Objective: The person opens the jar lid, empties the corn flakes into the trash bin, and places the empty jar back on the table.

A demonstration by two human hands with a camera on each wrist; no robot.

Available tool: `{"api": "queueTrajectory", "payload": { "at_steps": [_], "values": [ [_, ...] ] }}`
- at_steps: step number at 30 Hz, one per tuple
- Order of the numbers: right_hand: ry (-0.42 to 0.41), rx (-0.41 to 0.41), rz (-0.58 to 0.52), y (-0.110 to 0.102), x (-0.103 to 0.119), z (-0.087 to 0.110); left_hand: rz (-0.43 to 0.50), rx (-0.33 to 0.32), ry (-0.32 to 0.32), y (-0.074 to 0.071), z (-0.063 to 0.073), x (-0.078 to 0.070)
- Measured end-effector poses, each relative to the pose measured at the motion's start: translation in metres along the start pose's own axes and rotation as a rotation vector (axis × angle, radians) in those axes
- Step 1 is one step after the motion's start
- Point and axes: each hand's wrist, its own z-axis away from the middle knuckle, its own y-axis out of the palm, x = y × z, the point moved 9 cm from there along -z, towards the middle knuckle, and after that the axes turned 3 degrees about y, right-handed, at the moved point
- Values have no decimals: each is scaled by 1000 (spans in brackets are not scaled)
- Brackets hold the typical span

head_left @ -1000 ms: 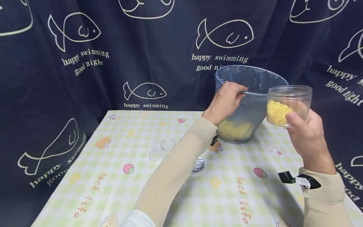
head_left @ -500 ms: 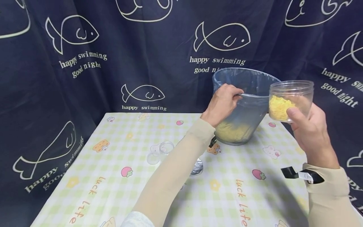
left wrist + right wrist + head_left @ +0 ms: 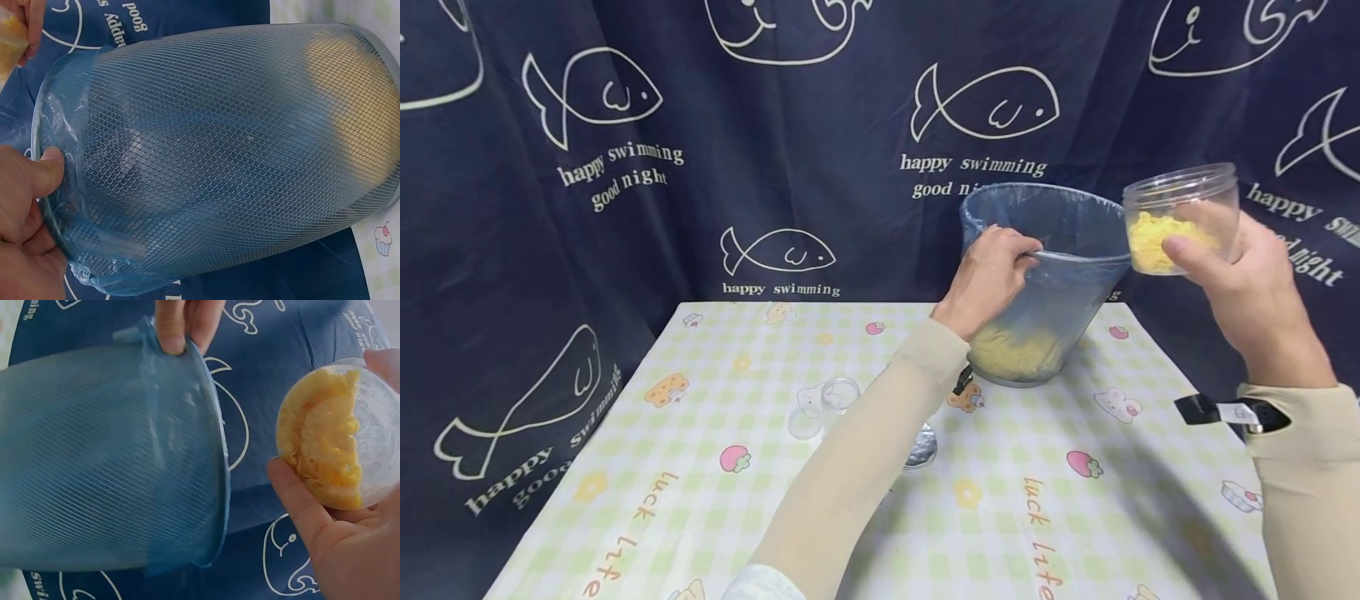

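My left hand (image 3: 988, 271) pinches the near rim of a mesh wastebasket (image 3: 206, 144) lined with a thin blue plastic bag (image 3: 65, 112). Through the mesh, a yellow mass (image 3: 1015, 352) shows in the bottom of the basket. In my right hand (image 3: 1255, 275) is a clear plastic jar (image 3: 1180, 185) without a lid, partly filled with yellow shreds (image 3: 1159, 242). It is held at the right of the basket's rim, tilted a little to the left, its thumb across the front. The right wrist view shows a gap between the jar (image 3: 381, 444) and the basket (image 3: 94, 462).
Small clear round pieces (image 3: 840, 393) lie on the checked tablecloth (image 3: 700, 450). A round silvery foil disc (image 3: 922, 447) is partly hidden by my left sleeve (image 3: 865, 458). Behind the table hangs a dark blue curtain (image 3: 820, 150) with fish drawings.
My right hand has risen and moved to the right with the jar, which now leans slightly left. The left hand keeps its hold on the basket's rim.
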Motion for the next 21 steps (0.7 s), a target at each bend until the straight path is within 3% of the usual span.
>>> {"api": "queueTrajectory", "payload": {
  "at_steps": [6,13,21],
  "values": [
    [32,41,89,-9,6,-26,-1,-6,-8,1,1,1],
    [75,48,343,-26,22,-57,7,-11,-7,2,-1,-1],
    [103,136,606,-12,20,-80,8,-3,-25,1,0,1]
  ]
}}
